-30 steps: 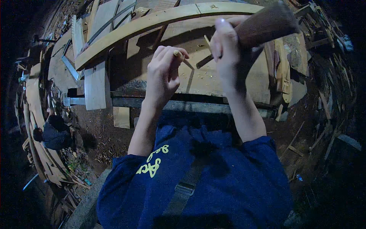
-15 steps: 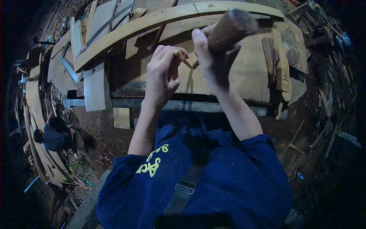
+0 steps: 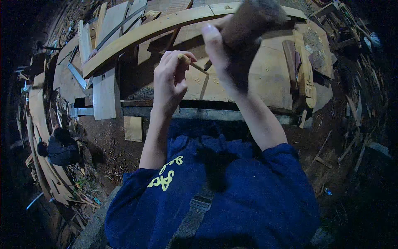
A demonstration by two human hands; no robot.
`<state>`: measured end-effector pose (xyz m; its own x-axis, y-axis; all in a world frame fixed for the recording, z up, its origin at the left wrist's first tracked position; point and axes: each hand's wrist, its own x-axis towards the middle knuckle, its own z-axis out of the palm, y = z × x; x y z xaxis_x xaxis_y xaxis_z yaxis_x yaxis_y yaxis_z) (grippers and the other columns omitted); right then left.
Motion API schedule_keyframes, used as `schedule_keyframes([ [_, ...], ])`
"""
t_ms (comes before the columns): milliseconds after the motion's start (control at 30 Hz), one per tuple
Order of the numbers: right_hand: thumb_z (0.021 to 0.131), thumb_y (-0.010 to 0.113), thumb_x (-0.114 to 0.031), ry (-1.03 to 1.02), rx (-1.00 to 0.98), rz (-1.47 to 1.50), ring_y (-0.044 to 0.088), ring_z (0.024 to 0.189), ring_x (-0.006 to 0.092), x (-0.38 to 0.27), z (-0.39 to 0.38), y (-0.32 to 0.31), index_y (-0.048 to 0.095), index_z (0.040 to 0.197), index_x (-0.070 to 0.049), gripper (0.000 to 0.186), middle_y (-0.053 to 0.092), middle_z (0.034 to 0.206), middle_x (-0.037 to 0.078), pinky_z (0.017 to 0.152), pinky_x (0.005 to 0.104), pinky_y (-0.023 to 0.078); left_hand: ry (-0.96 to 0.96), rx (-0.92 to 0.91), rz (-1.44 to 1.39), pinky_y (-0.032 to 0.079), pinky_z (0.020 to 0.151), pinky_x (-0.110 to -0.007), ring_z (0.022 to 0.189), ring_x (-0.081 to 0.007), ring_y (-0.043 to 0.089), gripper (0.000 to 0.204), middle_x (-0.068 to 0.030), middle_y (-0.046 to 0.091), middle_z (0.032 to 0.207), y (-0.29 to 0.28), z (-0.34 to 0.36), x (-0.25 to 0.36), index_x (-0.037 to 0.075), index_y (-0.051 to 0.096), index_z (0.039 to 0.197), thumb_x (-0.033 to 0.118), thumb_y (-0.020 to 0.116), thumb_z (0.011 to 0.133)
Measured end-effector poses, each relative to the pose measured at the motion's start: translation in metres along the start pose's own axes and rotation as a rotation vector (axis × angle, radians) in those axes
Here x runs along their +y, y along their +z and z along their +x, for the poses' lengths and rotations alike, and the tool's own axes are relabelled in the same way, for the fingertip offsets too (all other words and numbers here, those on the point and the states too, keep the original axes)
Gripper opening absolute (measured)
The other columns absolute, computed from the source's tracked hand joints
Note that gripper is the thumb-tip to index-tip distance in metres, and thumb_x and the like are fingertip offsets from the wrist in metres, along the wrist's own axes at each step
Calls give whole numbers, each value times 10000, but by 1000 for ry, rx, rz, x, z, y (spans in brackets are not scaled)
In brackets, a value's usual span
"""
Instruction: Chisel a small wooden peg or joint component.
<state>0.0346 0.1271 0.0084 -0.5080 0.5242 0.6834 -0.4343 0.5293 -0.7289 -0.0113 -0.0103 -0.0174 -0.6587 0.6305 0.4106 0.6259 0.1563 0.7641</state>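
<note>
My left hand [image 3: 169,74] is closed around a chisel [image 3: 183,57]. Its pale, rounded handle end shows above the fist, and a thin shaft slants out toward the bench; the working tip is hard to make out. Raised to the right of it, my right hand [image 3: 216,43] grips a thick brown wooden mallet [image 3: 251,25], blurred by motion and cut off by the upper edge. The mallet and the chisel are apart. Beneath both hands lies a broad wooden board [image 3: 265,85] with shavings scattered on it.
A long pale beam [image 3: 166,23] crosses behind my hands. Short wood pieces [image 3: 291,62] lie at the right, and an upright plank [image 3: 103,97] at the left. A crouching person [image 3: 62,147] is at far left, beside stacked slabs [image 3: 38,99].
My left hand and the chisel have shifted slightly left, and the handle end has tilted that way. The mallet in my right hand has risen a little toward the upper edge.
</note>
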Motion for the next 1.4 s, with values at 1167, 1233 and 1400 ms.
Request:
schedule_keyframes([
  [1167, 785, 701, -72, 647, -396, 185, 584, 637, 78, 12, -40, -63, 651, 885, 4, 135, 624, 714, 17, 576, 227, 474, -53, 129, -226, 472, 770, -322, 843, -247, 607, 221, -129, 633, 901, 4, -8, 52, 14, 641, 998, -51, 584, 795],
  [1233, 790, 701, -80, 667, -294, 140, 579, 626, 74, 7, -38, -71, 652, 882, -3, 130, 622, 708, 11, 570, 229, 469, 11, 2, -293, 471, 778, -320, 850, -246, 608, 206, -118, 634, 918, -6, -21, 57, 13, 631, 994, -38, 597, 797],
  [1400, 816, 690, -140, 509, -37, 227, 548, 516, 54, -3, -37, -98, 641, 841, -27, 125, 596, 653, 3, 422, 195, 409, 240, -1242, -846, 418, 892, -345, 987, -248, 556, 178, -111, 588, 1001, 2, -42, 47, 2, 570, 999, 58, 625, 840],
])
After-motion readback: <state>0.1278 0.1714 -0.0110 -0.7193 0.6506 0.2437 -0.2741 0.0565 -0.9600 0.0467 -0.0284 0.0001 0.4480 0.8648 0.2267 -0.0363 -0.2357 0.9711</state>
